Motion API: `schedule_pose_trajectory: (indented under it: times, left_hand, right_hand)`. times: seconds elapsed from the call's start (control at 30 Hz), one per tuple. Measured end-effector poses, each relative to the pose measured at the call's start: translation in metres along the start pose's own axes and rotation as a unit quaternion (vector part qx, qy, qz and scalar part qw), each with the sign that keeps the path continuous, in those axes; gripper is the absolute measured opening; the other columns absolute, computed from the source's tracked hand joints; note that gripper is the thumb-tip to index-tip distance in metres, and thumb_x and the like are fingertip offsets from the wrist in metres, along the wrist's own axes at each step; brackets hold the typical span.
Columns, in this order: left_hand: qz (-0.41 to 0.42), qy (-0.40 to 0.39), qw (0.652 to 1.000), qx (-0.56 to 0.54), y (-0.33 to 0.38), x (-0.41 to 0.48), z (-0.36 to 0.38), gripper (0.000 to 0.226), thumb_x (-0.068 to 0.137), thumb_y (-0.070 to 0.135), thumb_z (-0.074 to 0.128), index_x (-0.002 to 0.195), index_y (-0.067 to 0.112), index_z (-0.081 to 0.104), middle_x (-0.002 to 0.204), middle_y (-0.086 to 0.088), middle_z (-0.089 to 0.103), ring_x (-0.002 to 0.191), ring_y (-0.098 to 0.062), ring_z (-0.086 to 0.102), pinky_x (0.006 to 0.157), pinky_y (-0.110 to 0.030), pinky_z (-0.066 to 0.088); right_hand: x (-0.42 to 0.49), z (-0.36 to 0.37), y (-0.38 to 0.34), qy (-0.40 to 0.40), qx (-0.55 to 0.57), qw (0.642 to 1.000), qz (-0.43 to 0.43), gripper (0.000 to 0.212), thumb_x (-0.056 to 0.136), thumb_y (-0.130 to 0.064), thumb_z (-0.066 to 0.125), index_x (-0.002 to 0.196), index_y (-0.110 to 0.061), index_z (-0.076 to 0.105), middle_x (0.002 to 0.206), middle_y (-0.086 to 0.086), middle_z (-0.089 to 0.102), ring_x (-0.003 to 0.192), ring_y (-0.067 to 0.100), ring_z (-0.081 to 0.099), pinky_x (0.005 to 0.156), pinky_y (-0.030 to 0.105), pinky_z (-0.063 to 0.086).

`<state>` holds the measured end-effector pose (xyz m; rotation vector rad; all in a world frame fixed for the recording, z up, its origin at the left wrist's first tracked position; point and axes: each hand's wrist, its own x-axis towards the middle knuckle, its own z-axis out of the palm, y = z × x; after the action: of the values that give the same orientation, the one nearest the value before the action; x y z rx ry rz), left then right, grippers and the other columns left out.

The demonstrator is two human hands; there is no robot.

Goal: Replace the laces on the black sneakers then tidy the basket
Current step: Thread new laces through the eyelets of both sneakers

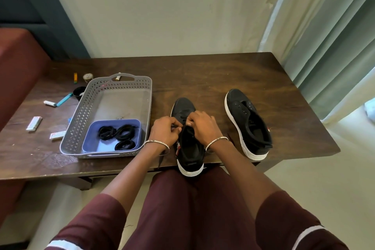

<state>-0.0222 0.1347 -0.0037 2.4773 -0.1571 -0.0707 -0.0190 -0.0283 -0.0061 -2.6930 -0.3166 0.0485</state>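
Left hand (166, 130), right hand (203, 126): fingers curled, each apparently pinching black lace (160, 160) at upper eyelets of near sneaker (189, 154). Wrists close, forearms converging over lap. Heel faces person, presumably for eyelet access. Second sneaker (250, 128) unlaced, right, on table (203, 75). Spare laces (119, 134) coiled in blue tray (91, 144) inside basket (81, 119), left.
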Motion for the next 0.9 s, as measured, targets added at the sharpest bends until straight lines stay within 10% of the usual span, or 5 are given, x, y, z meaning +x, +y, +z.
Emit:
schedule_pose_trajectory:
  times: [0.2,0.37,0.63,0.9]
  left_hand:
    - [-0.116,-0.048,0.990,-0.058,0.006,0.007,0.003,0.013,0.090,0.016,0.061,0.083,0.019,0.071,0.080,-0.002,0.067,0.076,-0.019,0.061,0.072,-0.029,0.048]
    - [-0.320,-0.138,0.893,-0.285,0.021,0.013,0.003,0.027,0.092,0.011,0.050,0.065,0.011,0.052,0.062,-0.004,0.045,0.050,-0.016,0.032,0.050,-0.026,0.025]
    - [-0.366,-0.144,0.852,-0.344,0.023,0.012,0.006,0.032,0.091,0.020,0.044,0.059,0.015,0.042,0.057,-0.001,0.037,0.050,-0.014,0.026,0.054,-0.027,0.026]
    - [-0.360,-0.159,0.827,-0.401,0.020,0.012,-0.001,0.039,0.088,0.019,0.043,0.050,0.016,0.038,0.048,-0.001,0.046,0.050,-0.015,0.036,0.052,-0.027,0.035]
  right_hand:
    - [-0.003,0.011,0.005,0.027,0.056,0.998,0.006,0.005,0.097,-0.019,0.049,0.097,-0.021,0.053,0.104,-0.003,0.060,0.099,0.022,0.053,0.082,0.045,0.045]
    - [0.000,0.014,0.005,0.039,0.098,0.994,0.037,0.008,0.095,-0.027,0.054,0.101,-0.024,0.058,0.101,-0.009,0.064,0.098,0.020,0.054,0.083,0.042,0.045]
    - [-0.009,0.025,0.006,0.090,0.188,0.976,0.056,0.010,0.095,-0.032,0.049,0.097,-0.026,0.058,0.094,-0.010,0.063,0.093,0.021,0.060,0.081,0.047,0.050]
    - [-0.039,0.033,0.003,0.117,0.283,0.949,0.072,0.034,0.082,-0.001,0.064,0.113,-0.011,0.054,0.108,-0.003,0.064,0.104,0.010,0.060,0.091,0.017,0.042]
